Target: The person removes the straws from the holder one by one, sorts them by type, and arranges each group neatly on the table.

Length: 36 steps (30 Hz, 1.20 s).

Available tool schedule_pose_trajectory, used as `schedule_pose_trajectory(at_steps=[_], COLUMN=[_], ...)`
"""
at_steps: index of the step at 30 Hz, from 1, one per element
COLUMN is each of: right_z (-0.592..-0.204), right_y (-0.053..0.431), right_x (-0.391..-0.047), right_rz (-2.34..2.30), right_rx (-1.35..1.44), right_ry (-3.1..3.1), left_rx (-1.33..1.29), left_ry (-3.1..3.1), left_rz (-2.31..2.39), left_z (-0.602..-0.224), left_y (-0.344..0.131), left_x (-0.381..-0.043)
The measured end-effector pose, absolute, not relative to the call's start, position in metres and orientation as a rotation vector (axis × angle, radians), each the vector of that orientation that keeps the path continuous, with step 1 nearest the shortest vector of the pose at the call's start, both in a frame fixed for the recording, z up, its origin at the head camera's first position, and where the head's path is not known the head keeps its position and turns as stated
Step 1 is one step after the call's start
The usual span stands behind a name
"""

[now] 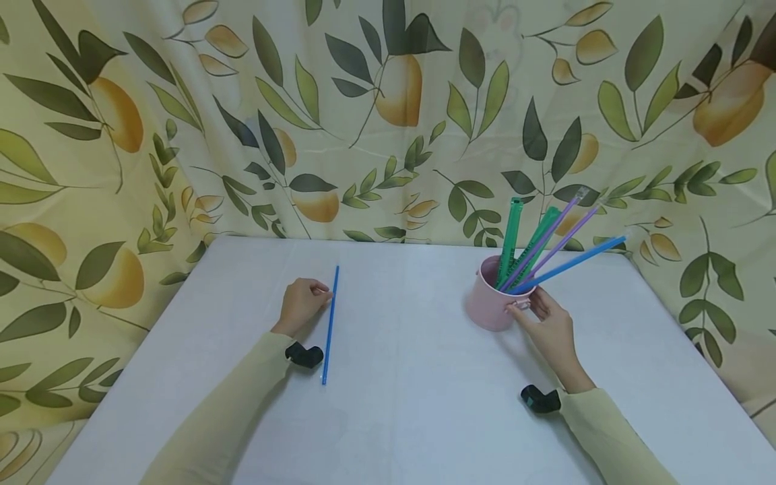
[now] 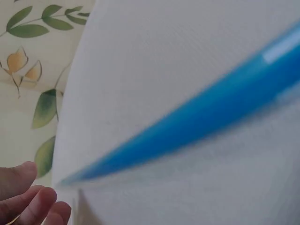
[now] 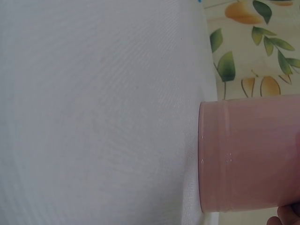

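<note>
A slim glossy blue stick (image 1: 329, 337) lies on the white table, pointing away from me; in the left wrist view the blue stick (image 2: 187, 119) crosses the frame large and blurred. My left hand (image 1: 303, 304) is beside its left side, thumb and fingers loosely bent, fingertips right at the stick. Nothing shows between the fingers (image 2: 42, 197). On the right, my right hand (image 1: 550, 330) grips a pink mug (image 1: 490, 306) by its handle. The mug holds green sticks (image 1: 510, 236), purple sticks (image 1: 545, 236) and another blue stick (image 1: 576, 263). Their lower ends are hidden inside.
A white cloth covers the table (image 1: 400, 377). Behind and at both sides hangs a curtain (image 1: 388, 168) printed with fruit and leaves. Black wrist cameras sit on the left cuff (image 1: 275, 350) and the right cuff (image 1: 585, 407).
</note>
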State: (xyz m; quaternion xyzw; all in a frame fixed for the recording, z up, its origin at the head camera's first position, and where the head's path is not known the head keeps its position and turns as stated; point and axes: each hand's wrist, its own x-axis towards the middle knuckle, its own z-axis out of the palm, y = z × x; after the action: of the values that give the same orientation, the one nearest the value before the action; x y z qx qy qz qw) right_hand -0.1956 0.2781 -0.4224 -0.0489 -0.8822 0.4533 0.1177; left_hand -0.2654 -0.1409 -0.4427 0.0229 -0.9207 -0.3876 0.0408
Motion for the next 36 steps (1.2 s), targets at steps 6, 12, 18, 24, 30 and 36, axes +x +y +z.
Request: schedule_pose_trajectory(at_steps=[6,12,18,24,30,36], right_z=[-0.423,-0.425,-0.422,-0.419,-0.419,-0.423], right_y=[0.278,0.278,0.279,0.28,0.281,0.283], right_x=[-0.196,-0.193,-0.194,-0.198,-0.201,-0.2], right_rz=[1.331,1.342,1.349,1.364,1.363,1.365], right_rx=[-0.133,-0.136,-0.125,-0.12,-0.106,-0.121], right_ry=[-2.573,-2.576,-2.583,-2.584,-2.577,-2.59], left_rx=[0.014,-0.125,-0.3,-0.454,-0.693,-0.908], left_ry=[-2.824,-2.828,-2.837,-2.844,-2.794,-2.75], left_rz=[-1.138,-1.142,-1.201,-1.23,-1.212,-1.25], left_z=[-0.426,-0.412,-0.393,-0.371,-0.351,-0.344], left_y=[-0.125,-0.098,-0.061,-0.02,0.024,0.062], left_x=[-0.261,-0.249,-0.244,-0.247,-0.25,-0.25])
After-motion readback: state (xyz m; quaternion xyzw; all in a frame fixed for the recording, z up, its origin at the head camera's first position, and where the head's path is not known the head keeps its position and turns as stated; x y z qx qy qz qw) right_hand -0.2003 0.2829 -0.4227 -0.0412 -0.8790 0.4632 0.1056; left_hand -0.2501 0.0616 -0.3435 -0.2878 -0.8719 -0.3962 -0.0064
